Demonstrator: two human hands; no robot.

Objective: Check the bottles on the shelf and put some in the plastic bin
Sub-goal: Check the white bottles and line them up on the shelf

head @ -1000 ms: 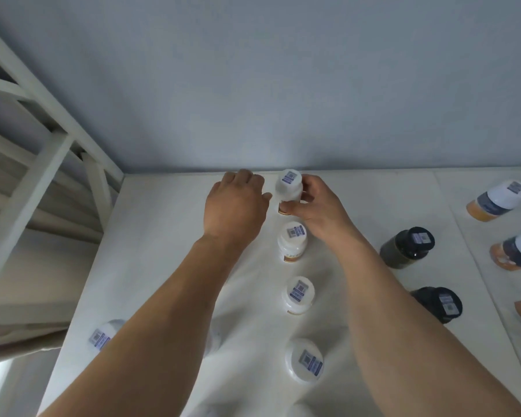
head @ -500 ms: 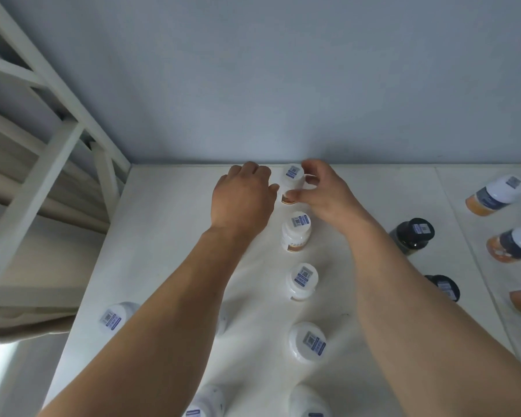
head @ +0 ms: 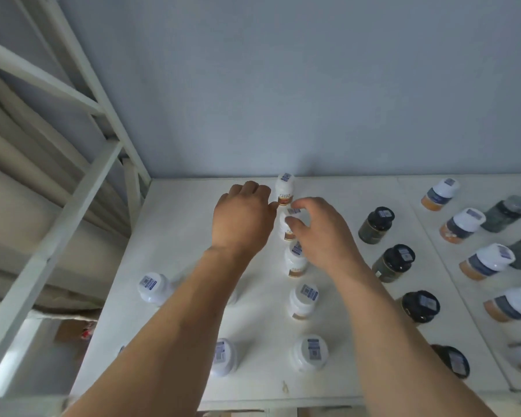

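- Two bare forearms are reaching over a white shelf (head: 193, 212) set against a pale blue wall (head: 313, 85).
- The left hand (head: 242, 219) is hovering palm down, fingers curled, just beside the rearmost white bottle (head: 285, 189) in a central row.
- The right hand (head: 321, 231) is closing loosely round the second white bottle (head: 286, 228); whether it is gripping cannot be told.
- Three more white-capped bottles are standing in line toward the camera, the nearest white bottle (head: 310, 353) showing a blue label.
- Dark-capped bottles (head: 376, 224) are lining up to the right, blue-banded bottles (head: 462, 225) beyond them.
- A white metal frame (head: 82, 188) is rising at left.
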